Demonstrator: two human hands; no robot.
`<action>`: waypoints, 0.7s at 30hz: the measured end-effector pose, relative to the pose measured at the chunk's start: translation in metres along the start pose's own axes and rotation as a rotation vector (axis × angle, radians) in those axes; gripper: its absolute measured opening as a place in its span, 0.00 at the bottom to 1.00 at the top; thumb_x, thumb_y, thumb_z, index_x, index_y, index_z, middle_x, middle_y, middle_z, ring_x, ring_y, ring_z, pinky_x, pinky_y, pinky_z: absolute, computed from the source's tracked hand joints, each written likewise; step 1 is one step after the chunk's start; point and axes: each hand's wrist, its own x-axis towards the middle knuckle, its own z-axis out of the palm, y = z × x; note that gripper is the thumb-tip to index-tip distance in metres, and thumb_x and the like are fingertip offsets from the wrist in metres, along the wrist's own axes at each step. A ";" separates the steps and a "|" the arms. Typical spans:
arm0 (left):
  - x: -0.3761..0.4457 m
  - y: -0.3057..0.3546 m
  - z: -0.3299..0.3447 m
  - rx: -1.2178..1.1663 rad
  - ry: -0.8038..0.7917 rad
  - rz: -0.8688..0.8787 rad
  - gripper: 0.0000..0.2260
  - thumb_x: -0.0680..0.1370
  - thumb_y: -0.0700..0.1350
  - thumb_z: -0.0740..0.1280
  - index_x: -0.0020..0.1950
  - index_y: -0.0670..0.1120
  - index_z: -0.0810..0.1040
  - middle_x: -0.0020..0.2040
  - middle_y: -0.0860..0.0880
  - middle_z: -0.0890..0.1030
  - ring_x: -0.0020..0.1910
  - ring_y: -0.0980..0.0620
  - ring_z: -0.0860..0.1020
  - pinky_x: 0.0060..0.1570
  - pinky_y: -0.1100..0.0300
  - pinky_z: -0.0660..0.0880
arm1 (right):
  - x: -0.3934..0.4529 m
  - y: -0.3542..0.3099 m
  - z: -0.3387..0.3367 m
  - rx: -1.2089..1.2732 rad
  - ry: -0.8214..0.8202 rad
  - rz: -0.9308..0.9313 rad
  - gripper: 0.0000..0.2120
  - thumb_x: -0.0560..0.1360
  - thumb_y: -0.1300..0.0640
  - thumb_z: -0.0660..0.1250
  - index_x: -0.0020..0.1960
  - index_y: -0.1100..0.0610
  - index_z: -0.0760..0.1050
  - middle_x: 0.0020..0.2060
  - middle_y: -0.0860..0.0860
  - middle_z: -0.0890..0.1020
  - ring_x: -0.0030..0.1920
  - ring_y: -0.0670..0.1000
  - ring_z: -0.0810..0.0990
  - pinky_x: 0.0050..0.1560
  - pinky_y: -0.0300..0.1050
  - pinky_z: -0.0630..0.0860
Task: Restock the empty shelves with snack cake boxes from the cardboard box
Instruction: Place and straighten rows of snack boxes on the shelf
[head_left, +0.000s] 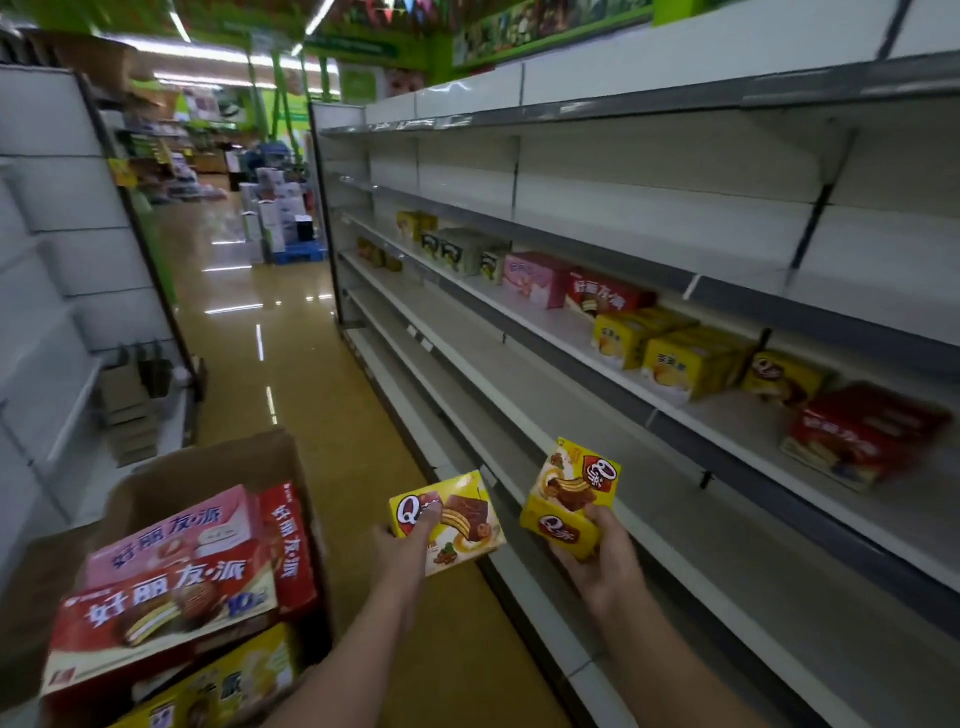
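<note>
At lower centre, left hand (402, 540) and right hand (597, 551) each clasp 1 yellow box (447, 522), (571, 496) with curled fingers, probably ready for shelving at right.

Two small yellow snack cake boxes are hovering before the grey shelves (675, 519): the left yellow box (457, 525) is lying flat, the right yellow box (569, 499) tilting upright. The open cardboard box (208, 462) is holding red, pink and yellow cake boxes at lower left.
</note>
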 end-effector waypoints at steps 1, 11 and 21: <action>-0.002 -0.001 0.011 0.005 -0.044 0.018 0.21 0.73 0.52 0.72 0.59 0.44 0.69 0.50 0.46 0.79 0.48 0.47 0.79 0.53 0.51 0.74 | -0.002 -0.006 -0.007 0.032 -0.022 0.009 0.06 0.79 0.60 0.61 0.52 0.60 0.74 0.43 0.58 0.81 0.43 0.56 0.79 0.40 0.50 0.80; -0.004 0.002 0.081 0.204 -0.357 0.031 0.17 0.75 0.46 0.71 0.59 0.43 0.70 0.45 0.47 0.80 0.41 0.50 0.80 0.35 0.59 0.74 | -0.018 -0.060 -0.050 0.177 -0.025 -0.147 0.36 0.53 0.44 0.81 0.56 0.61 0.80 0.47 0.58 0.85 0.45 0.57 0.83 0.52 0.51 0.79; 0.014 0.016 0.128 0.259 -0.599 0.060 0.26 0.79 0.52 0.64 0.73 0.43 0.63 0.66 0.41 0.73 0.59 0.44 0.74 0.57 0.53 0.70 | -0.029 -0.060 -0.036 0.096 -0.037 -0.111 0.39 0.63 0.37 0.71 0.63 0.64 0.75 0.56 0.64 0.81 0.57 0.64 0.80 0.57 0.62 0.74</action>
